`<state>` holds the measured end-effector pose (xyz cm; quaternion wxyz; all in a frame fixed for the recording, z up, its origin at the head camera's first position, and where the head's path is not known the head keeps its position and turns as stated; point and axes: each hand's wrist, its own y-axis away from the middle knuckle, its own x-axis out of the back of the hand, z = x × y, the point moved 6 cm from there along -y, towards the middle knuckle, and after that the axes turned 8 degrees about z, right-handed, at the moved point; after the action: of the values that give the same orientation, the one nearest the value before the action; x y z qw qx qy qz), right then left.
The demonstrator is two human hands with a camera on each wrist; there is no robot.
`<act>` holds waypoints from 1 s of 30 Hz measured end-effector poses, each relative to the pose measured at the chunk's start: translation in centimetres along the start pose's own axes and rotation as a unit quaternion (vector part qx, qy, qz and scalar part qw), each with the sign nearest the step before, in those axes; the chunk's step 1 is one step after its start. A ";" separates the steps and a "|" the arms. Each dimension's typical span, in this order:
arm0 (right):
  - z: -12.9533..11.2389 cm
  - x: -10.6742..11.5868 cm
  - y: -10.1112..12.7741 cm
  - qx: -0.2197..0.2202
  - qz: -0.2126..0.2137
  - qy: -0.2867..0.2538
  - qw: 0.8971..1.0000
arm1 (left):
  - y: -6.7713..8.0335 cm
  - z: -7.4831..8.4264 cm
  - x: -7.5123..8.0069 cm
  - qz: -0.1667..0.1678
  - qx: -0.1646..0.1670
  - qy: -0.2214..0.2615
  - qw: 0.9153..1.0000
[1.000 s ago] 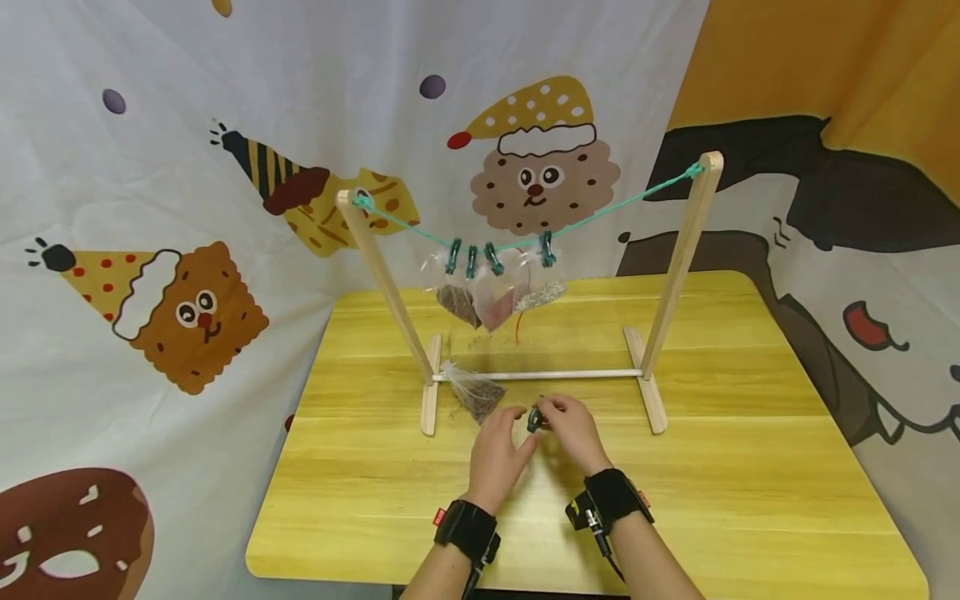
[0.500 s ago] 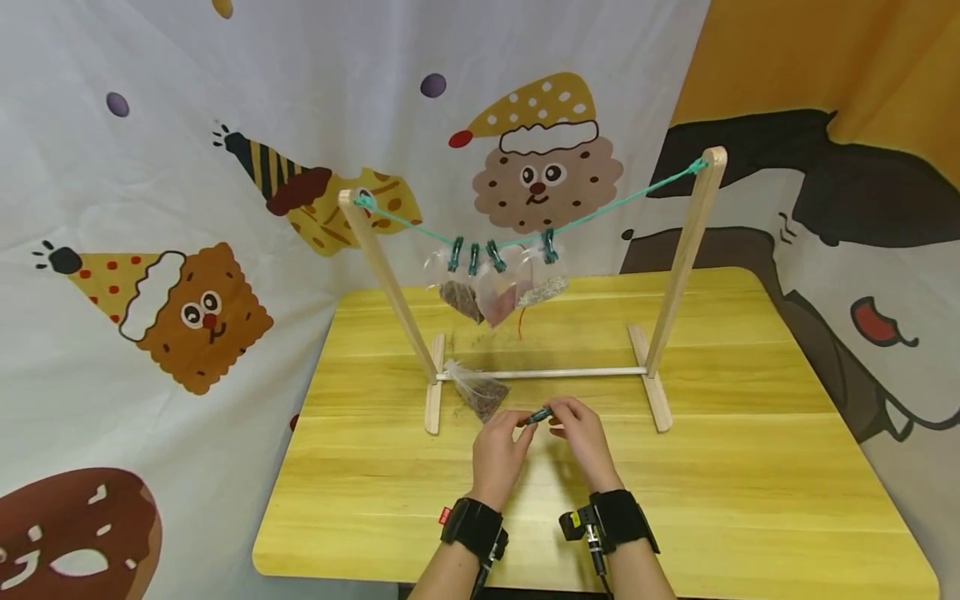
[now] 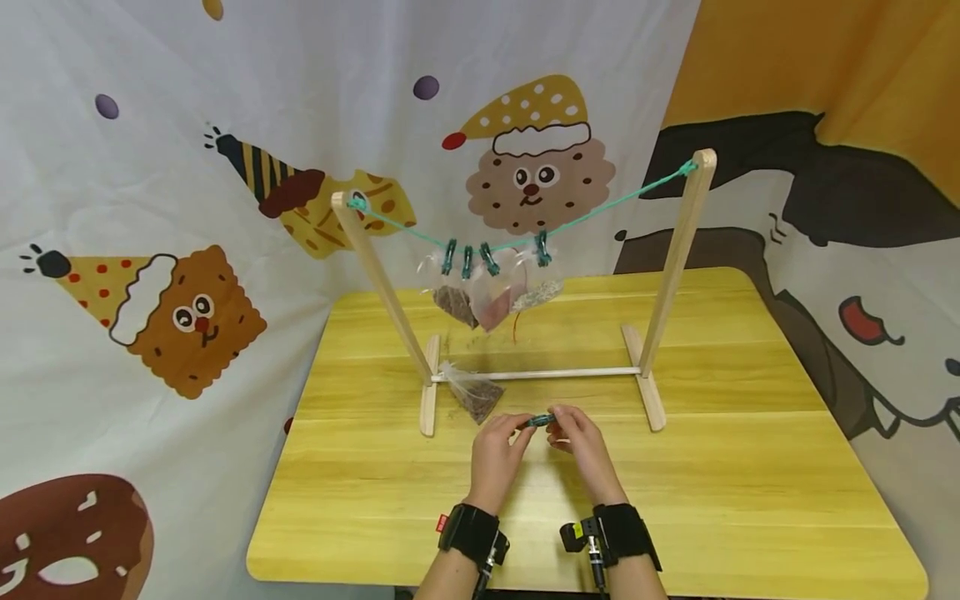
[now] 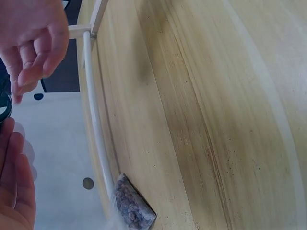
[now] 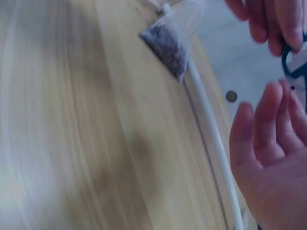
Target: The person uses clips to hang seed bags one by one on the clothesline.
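Note:
A dark green clothespin lies nearly level between the two hands, just above the front half of the table. My left hand pinches its left end between thumb and fingertips. At the other end, the fingertips of my right hand pinch it too. In the right wrist view, the clothespin shows partly at the right edge; the frame cuts off the rest. A clear bag of brown bits lies on the table beyond my left hand, against the white rod.
A wooden stand holds a sagging green cord. Several clothespins on it hold up clear bags with dark, pinkish and pale contents. Wooden feet flank the rod. A printed cloth hangs behind the yellow table.
The clothespin has turned from upright to nearly level between the fingers. My right hand has shifted slightly down and now grips its right end; the left has hardly moved.

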<state>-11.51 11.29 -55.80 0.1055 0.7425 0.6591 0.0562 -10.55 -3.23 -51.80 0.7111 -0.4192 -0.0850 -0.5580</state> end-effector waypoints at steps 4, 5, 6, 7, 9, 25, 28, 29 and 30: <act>0.4 0.1 -0.1 -0.005 -0.013 0.041 0.999 | 0.0 -0.1 0.1 0.008 -0.009 0.003 1.000; 0.5 0.1 0.0 -0.008 -0.015 0.048 0.999 | 0.0 -0.2 0.1 0.009 -0.011 0.003 1.000; 0.5 0.1 0.0 -0.009 -0.018 0.056 0.998 | 0.0 -0.2 0.1 0.009 -0.013 0.004 1.000; 0.5 0.1 0.0 -0.011 -0.023 0.062 0.998 | 0.0 -0.3 0.1 0.009 -0.013 0.006 1.000; 0.5 0.1 0.1 -0.012 -0.031 0.066 0.997 | 0.1 -0.3 0.1 0.007 -0.013 0.010 1.000; 0.2 -0.1 1.0 0.056 -0.094 0.036 0.993 | 0.6 -1.2 0.0 -0.014 -0.020 -0.008 1.000; 0.6 0.0 0.7 0.054 -0.068 0.047 0.995 | 0.5 -1.3 -0.2 -0.025 -0.010 -0.001 1.000; 0.7 0.1 0.6 0.050 -0.059 0.049 0.996 | 0.5 -1.4 -0.2 -0.029 -0.006 0.001 1.000; 0.9 0.2 0.5 0.045 -0.052 0.048 0.996 | 0.6 -1.5 -0.2 -0.033 0.000 0.005 0.999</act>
<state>-10.77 11.33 -56.52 0.0431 0.7075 0.7031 0.0569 -10.63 -4.05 -53.15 0.6926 -0.4134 -0.0948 -0.5834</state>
